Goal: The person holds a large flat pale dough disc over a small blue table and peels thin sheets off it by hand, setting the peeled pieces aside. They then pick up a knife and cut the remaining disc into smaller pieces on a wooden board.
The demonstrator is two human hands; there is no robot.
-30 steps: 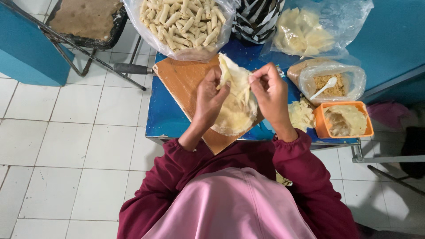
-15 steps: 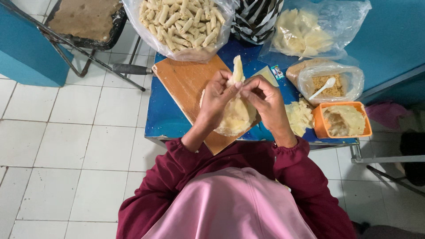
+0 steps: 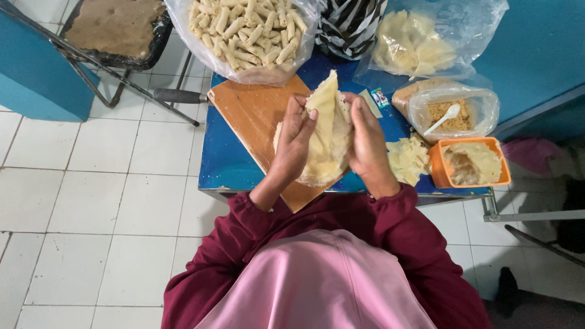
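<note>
Head view: a pale thin wrapper sheet [image 3: 326,131] is held folded upright between the left hand [image 3: 294,143] and the right hand [image 3: 367,141], both pressed against its sides above the wooden board [image 3: 253,116] on the blue table [image 3: 222,161]. Its lower edge is hidden behind the fingers, so any filling cannot be made out. At far, a bag of rolled pieces [image 3: 244,30] is cut off by the frame; an orange tub [image 3: 466,164] is seen right.
</note>
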